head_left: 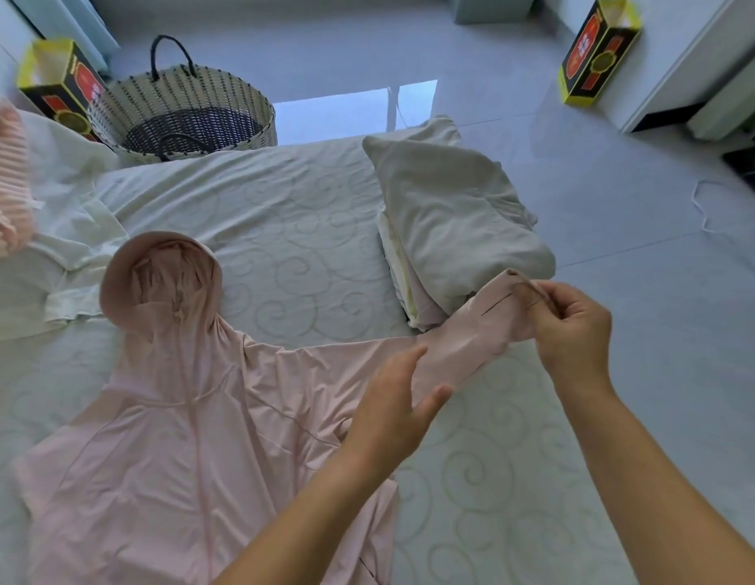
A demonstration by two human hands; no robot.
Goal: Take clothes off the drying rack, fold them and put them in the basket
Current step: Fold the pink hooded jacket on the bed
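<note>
"So where is the garment being worked on?"

"The pale pink hooded jacket (190, 437) lies spread zip side up on the white swirl-quilted bed (291, 230). It fills the lower left of the frame, with the hood towards the upper left. I judge it is laid flat like that so it can be folded."

"And the hands?"

"The right hand (574, 323) pinches the cuff of the sleeve (464, 331) between thumb and fingertips, right of centre, lifting it off the bed. The left hand (396, 399) holds the sleeve midway, loosely, between the thumb and nearly straight fingers. That is probably to keep the cloth taut while the cuff is straightened."

"Is anything folded already?"

"A stack of folded clothes (451, 213), beige on top, sits just beyond the cuff at the bed's edge. The round woven basket (190, 88) with dark handles stands in the upper left, past the bed. A white garment (63, 247) and a pink striped one (4, 179) lie unfolded at the left edge."
</note>
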